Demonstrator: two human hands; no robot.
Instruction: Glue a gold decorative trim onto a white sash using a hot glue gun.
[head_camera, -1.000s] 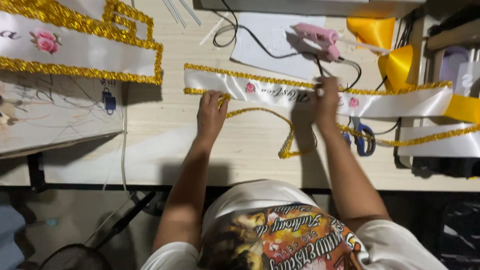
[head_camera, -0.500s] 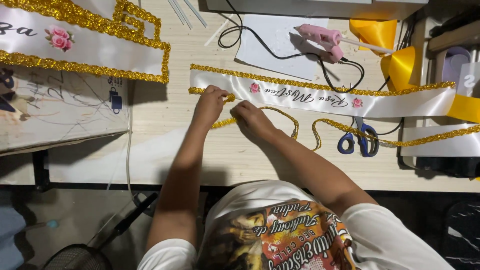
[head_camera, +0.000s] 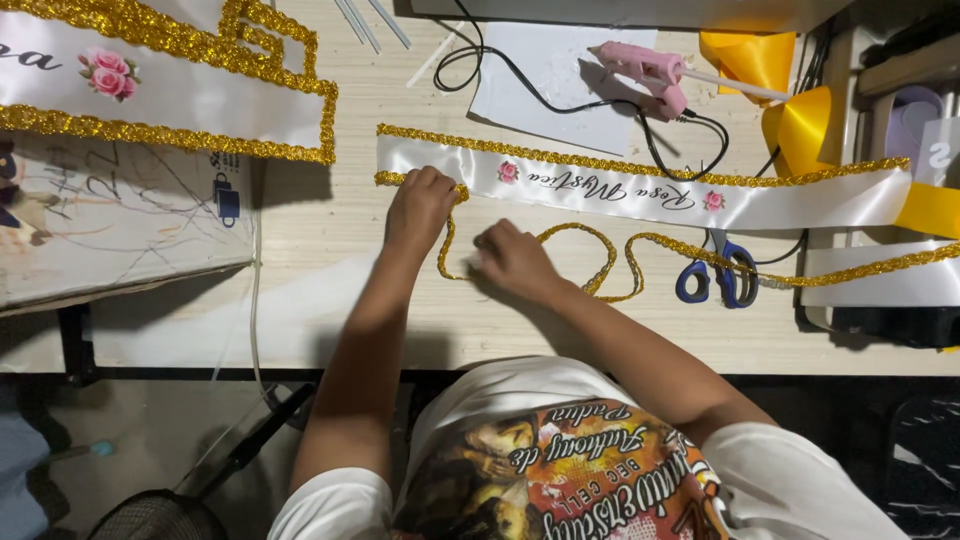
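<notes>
Pale wood of the desk (head_camera: 330, 240) spreads under our work, with a pink glue gun (head_camera: 650, 72) at the far side and blue scissors (head_camera: 718, 280) to the right. We see the white sash (head_camera: 640, 190) already edged in gold along its far side; on the near edge, trim sits only at the left end. Our left hand (head_camera: 420, 205) presses the gold trim (head_camera: 600, 262) there, grip closed on it. Our right hand (head_camera: 512, 262) rests flat on the loose trim, which lies coiled on the desk just near of the sash.

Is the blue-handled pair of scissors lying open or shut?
Cannot tell for sure: the scissors lie flat on the table, handles close together, but their blades run under the white sash.
</notes>
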